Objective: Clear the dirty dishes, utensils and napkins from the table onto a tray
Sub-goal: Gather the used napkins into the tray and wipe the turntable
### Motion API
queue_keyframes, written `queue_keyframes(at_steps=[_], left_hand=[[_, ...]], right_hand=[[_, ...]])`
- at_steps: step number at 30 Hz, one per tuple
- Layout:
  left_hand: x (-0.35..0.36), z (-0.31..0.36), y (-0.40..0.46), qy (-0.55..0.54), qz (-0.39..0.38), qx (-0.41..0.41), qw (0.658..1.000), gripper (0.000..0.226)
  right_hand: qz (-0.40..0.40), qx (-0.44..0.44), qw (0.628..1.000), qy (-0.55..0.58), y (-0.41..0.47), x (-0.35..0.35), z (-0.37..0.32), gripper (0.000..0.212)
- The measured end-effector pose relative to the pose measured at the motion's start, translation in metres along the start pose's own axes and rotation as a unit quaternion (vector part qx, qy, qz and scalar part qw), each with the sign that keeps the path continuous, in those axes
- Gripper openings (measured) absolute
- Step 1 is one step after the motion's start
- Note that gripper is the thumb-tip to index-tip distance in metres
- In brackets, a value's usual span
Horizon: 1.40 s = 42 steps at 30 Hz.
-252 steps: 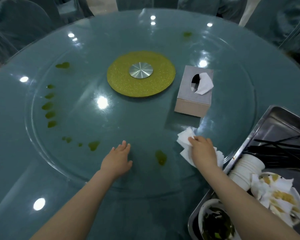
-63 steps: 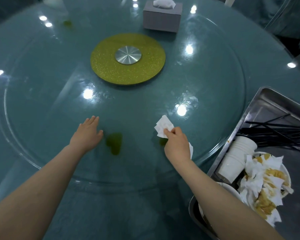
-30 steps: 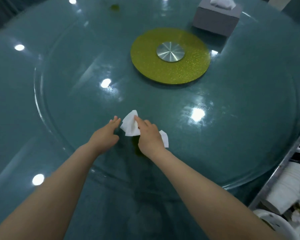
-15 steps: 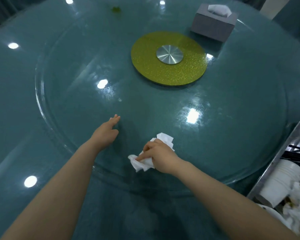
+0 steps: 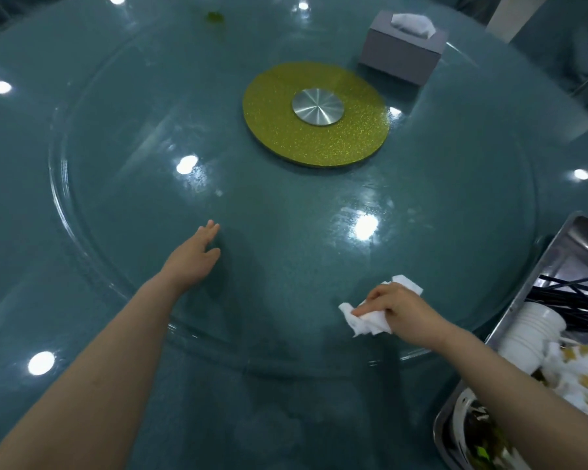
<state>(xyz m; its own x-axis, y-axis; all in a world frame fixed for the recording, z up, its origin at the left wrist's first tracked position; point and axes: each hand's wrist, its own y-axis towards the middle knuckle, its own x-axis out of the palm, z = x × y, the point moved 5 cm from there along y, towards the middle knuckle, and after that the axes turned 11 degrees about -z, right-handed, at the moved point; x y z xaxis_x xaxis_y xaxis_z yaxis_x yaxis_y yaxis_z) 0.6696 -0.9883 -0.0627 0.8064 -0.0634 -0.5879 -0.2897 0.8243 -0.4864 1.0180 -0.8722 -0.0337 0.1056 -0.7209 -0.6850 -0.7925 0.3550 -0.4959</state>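
**Desk:** What are your hands doing?

**Caption:** Your right hand (image 5: 399, 308), lower right of centre, grips a crumpled white napkin (image 5: 370, 320) and presses it to the glass turntable (image 5: 286, 205). One finger lies along the top of the wad, and a corner of paper sticks out behind the knuckles. Your left hand (image 5: 192, 257), left of centre, is open, fingers straight and together, reaching out over the same glass. Whether the palm touches the surface cannot be told.

**Desk:** And the tray?

**Caption:** The metal tray (image 5: 540, 290) sits at the right edge of the frame, cut off by it, just beyond the rim of the turntable. In it you have a stack of white cups (image 5: 532, 334) lying on its side, black chopsticks (image 5: 571, 300) above the cups, stained napkins (image 5: 581, 385) below them, and a bowl (image 5: 479, 432) of dark leftovers in the lower right corner, partly hidden by your forearm.

**Desk:** What else is on the table?

**Caption:** The teal table (image 5: 21, 205) carries the turntable across most of the frame. A yellow glittered disc (image 5: 286, 137) with a silver hub (image 5: 318, 106) lies upper centre. A grey tissue box (image 5: 403, 56), a white tissue (image 5: 413, 23) poking from its top, stands on the glass at the upper right, just beside the disc. One green spill (image 5: 214, 18) shows near the top edge, left of centre. Ceiling lights glare off the glass in several spots.
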Motion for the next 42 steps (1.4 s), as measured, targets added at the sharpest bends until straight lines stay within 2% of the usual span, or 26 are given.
queue_keyframes(at_steps=[4, 9, 13, 16, 19, 22, 25, 27, 31, 37, 42], left_hand=[[-0.011, -0.003, 0.002, -0.009, 0.001, 0.008, 1.000, 0.055], [-0.034, -0.014, 0.009, 0.007, -0.010, 0.014, 1.000, 0.053], [-0.051, -0.020, 0.017, 0.088, -0.021, -0.017, 0.996, 0.057], [-0.059, -0.016, 0.021, 0.130, -0.007, -0.057, 0.990, 0.061], [-0.052, -0.002, 0.014, 0.112, 0.034, -0.048, 0.992, 0.064], [-0.028, 0.020, 0.002, 0.111, 0.050, 0.002, 0.993, 0.064], [0.000, 0.035, -0.006, 0.107, 0.036, 0.028, 0.993, 0.064], [0.016, 0.040, -0.011, 0.096, 0.023, 0.035, 0.995, 0.063], [0.042, 0.045, -0.027, 0.066, 0.001, 0.033, 0.997, 0.062], [0.074, 0.063, -0.062, -0.001, -0.005, 0.030, 1.000, 0.062], [0.096, 0.065, -0.085, -0.030, -0.027, 0.014, 0.999, 0.063]], right_hand=[[0.070, 0.079, 0.991, 0.076, -0.016, -0.015, 0.025, 0.048], [0.135, 0.109, 0.972, 0.161, -0.013, -0.024, 0.028, 0.044], [0.226, 0.138, 0.940, 0.214, -0.019, -0.044, 0.036, 0.051], [0.278, 0.175, 0.914, 0.238, -0.022, -0.055, 0.046, 0.043], [0.299, 0.204, 0.903, 0.229, -0.024, -0.062, 0.055, 0.040], [0.329, 0.259, 0.894, 0.160, -0.030, -0.067, 0.068, 0.044], [0.294, 0.281, 0.911, 0.070, -0.026, -0.056, 0.068, 0.048], [0.264, 0.279, 0.922, 0.060, -0.020, -0.035, 0.062, 0.047], [0.268, 0.266, 0.924, 0.061, -0.013, -0.007, 0.040, 0.044], [0.196, 0.173, 0.963, 0.061, -0.001, 0.022, -0.011, 0.037], [0.138, 0.103, 0.984, 0.050, 0.011, 0.053, -0.056, 0.041]])
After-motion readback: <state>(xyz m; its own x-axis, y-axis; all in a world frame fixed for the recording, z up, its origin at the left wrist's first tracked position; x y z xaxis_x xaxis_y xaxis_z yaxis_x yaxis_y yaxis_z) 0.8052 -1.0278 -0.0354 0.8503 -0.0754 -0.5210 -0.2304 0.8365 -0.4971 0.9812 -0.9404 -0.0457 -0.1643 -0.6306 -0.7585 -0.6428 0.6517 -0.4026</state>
